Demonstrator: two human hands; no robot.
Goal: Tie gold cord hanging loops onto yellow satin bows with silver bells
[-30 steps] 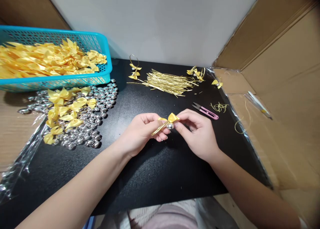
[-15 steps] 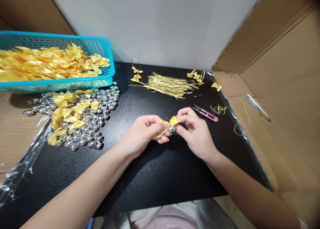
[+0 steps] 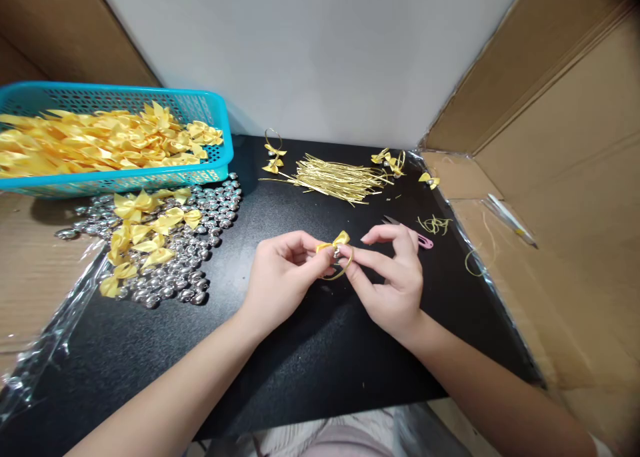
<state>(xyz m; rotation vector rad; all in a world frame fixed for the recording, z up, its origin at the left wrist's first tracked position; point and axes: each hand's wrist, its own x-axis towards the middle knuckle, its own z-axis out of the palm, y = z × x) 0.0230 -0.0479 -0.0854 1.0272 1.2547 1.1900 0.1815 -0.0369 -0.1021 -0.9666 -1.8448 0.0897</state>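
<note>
My left hand (image 3: 287, 274) is closed, pinching a yellow ribbon bow (image 3: 341, 238) between thumb and fingers. A silver bead (image 3: 337, 251) sits against the bow, partly covered by fingertips. From it a gold cord loop (image 3: 346, 268) curves down on the right. My right hand (image 3: 393, 270) pinches this cord near the bead with thumb and a finger, its index finger lifted apart. Behind that hand lie pink-handled thread snips (image 3: 425, 242), partly hidden. Farther back is a bundle of gold cords (image 3: 340, 177).
A turquoise basket (image 3: 120, 181) full of yellow bows stands back left. Silver beads (image 3: 195, 270) and loose bows (image 3: 135, 207) lie before it. Finished-looking bow pieces (image 3: 273, 160) rest at the back. Cord scraps (image 3: 434, 225) and white tweezers (image 3: 510, 218) lie right, near cardboard walls (image 3: 575, 144).
My right hand has shifted from the bow's right end to the cord by the bead, and its index finger has lifted. The cord loop now hangs toward the right. The view has tilted slightly.
</note>
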